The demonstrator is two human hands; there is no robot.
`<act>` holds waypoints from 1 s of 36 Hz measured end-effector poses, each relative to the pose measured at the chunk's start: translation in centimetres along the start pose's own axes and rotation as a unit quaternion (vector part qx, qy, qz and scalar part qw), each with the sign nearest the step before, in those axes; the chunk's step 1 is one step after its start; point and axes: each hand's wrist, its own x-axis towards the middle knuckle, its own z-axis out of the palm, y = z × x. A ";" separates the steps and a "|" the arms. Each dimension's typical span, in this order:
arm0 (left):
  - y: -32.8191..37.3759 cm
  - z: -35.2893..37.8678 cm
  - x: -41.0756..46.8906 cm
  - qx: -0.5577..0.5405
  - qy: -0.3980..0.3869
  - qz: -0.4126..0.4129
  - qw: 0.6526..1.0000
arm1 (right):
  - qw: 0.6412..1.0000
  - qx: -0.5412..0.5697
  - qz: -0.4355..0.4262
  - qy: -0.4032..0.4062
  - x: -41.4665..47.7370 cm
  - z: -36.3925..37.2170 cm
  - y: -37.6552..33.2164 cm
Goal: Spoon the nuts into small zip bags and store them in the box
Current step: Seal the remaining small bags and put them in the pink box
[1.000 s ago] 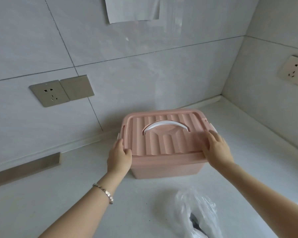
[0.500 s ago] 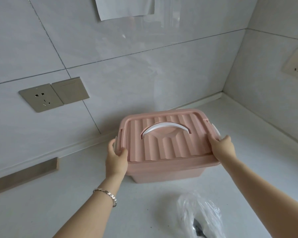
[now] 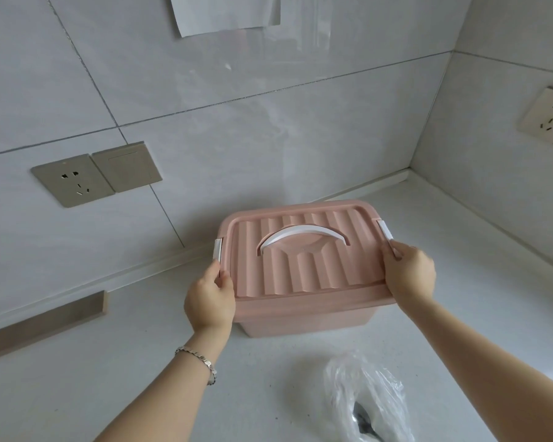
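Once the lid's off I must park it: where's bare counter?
Bare counter lies left of the box, out to the back wall, and right of it toward the corner. Crowded in front: the plastic bag lies there.

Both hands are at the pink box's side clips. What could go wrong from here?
1. The left hand and right hand grip the box at its white clips; uneven force could skew the lid.
2. The box stands free on the counter, so it might slide toward the clear bag in front.
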 end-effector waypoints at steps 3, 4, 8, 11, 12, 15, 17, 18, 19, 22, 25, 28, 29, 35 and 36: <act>0.2 0.0 0.0 0.030 -0.011 -0.020 0.999 | 1.000 0.016 0.027 0.001 -0.3 -0.2 -0.3; 0.2 -0.1 -0.1 0.034 -0.017 -0.018 0.999 | 1.000 0.022 0.021 0.002 -0.8 -0.4 -0.5; -0.6 -0.7 -0.4 0.029 -0.085 0.062 0.994 | 0.999 -0.004 -0.051 -0.011 -4.9 -0.3 -0.3; -1.5 -1.7 -1.5 0.061 -0.175 0.104 0.977 | 0.993 -0.033 -0.056 -0.099 -8.6 -0.8 0.6; -1.8 -2.2 -2.0 0.063 -0.199 0.111 0.972 | 0.991 -0.034 -0.061 -0.113 -9.4 -1.1 1.0; -2.1 -3.2 -3.1 0.041 -0.231 0.100 0.967 | 0.989 -0.024 -0.075 -0.124 -9.8 -1.6 1.5; -1.8 -3.3 -3.4 0.043 -0.239 0.087 0.966 | 0.991 -0.005 -0.085 -0.105 -9.0 -1.6 1.5; -1.7 -3.2 -3.5 0.048 -0.236 0.083 0.967 | 0.991 0.001 -0.085 -0.098 -8.5 -1.6 1.5; -1.4 -3.1 -3.6 0.054 -0.231 0.082 0.968 | 0.992 0.003 -0.083 -0.100 -8.0 -1.6 1.3; -0.7 -2.6 -3.3 0.063 -0.219 0.077 0.971 | 0.990 -0.014 -0.085 -0.114 -5.9 -1.4 0.7; 0.1 -1.8 -2.7 0.074 -0.198 0.079 0.974 | 0.985 -0.055 -0.095 -0.135 -3.2 -0.6 -0.3; 0.5 -0.6 -1.6 0.096 -0.196 0.070 0.973 | 0.978 -0.089 -0.096 -0.163 -0.5 0.6 -1.7; 0.7 -0.3 -1.1 0.102 -0.197 0.061 0.973 | 0.975 -0.105 -0.095 -0.169 0.2 0.9 -2.2; 1.2 0.7 1.3 0.127 -0.223 0.034 0.966 | 0.962 -0.146 -0.093 -0.210 2.7 2.4 -4.4; 1.0 0.8 1.7 0.141 -0.235 0.035 0.961 | 0.959 -0.156 -0.091 -0.221 2.6 2.4 -4.6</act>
